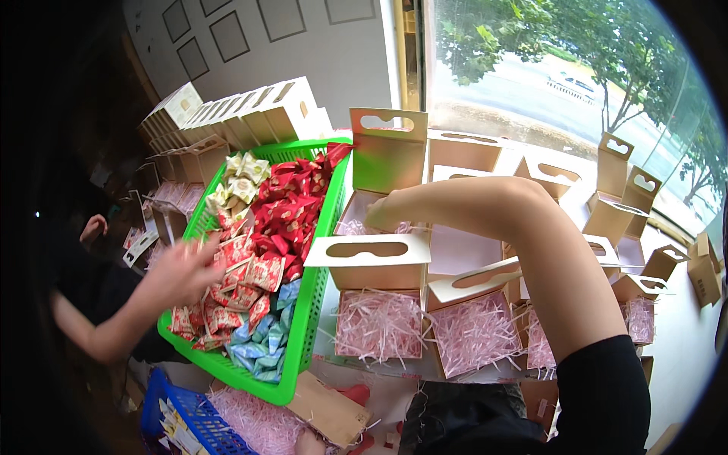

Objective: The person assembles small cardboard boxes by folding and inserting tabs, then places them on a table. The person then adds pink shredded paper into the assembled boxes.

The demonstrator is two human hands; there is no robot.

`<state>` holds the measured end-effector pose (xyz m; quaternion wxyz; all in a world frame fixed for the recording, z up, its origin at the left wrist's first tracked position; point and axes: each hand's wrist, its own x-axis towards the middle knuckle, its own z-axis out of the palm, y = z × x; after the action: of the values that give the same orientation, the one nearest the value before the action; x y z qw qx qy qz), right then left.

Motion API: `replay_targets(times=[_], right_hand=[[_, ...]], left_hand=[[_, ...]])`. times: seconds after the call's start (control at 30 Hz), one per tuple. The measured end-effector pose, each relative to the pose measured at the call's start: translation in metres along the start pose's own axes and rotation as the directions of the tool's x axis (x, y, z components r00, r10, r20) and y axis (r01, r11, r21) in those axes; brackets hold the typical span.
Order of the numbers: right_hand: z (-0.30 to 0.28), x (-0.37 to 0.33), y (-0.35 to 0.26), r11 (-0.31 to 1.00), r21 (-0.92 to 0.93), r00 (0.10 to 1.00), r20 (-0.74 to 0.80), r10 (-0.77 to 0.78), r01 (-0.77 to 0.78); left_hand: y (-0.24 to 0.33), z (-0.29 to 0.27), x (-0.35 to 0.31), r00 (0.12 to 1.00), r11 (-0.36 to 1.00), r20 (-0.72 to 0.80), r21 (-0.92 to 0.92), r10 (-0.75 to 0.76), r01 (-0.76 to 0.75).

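Note:
My right arm reaches across the table from the lower right. My right hand point(383, 212) is down inside an opened box point(389, 155) with pink paper shreds, its lid standing up with a cut-out handle. The fingers are hidden by the box and blurred, so I cannot tell what they hold. I see no left hand that is clearly mine. Left of the box stands a green basket point(303, 318) of wrapped pieces: cream point(241, 182), dark red point(288, 205), red-and-cream point(241, 277) and blue point(262, 345). A co-worker's blurred hand point(186, 273) is over its red-and-cream ones.
Opened boxes point(379, 326) with pink shreds stand along the table. Folded boxes point(258, 114) are lined up behind the basket. Below are a blue basket point(205, 413) and a cardboard piece point(330, 409). The co-worker's other hand point(95, 226) is far left. A window point(531, 83) is behind.

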<state>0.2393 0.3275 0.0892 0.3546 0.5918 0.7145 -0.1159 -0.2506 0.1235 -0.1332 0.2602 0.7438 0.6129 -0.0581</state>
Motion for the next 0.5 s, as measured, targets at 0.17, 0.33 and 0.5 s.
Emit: replay_targets(times=[0.17,0.33,0.5], right_hand=[[-0.019,0.041,0.005,0.989,-0.151,0.995,-0.103,-0.012,-0.003],[-0.017,0.071,0.053,0.955,-0.222,0.980,0.014,-0.197,0.195],[-0.061,0.002,0.039,0.960,0.063,0.956,-0.129,-0.264,0.273]], left_hand=[[0.025,-0.031,0.016,0.998,0.999,-0.052,0.032,0.030,-0.028],[0.070,-0.083,0.069,0.957,0.958,-0.143,0.173,0.254,-0.228],[0.080,-0.156,0.089,0.859,0.877,-0.291,0.371,0.422,-0.305]])
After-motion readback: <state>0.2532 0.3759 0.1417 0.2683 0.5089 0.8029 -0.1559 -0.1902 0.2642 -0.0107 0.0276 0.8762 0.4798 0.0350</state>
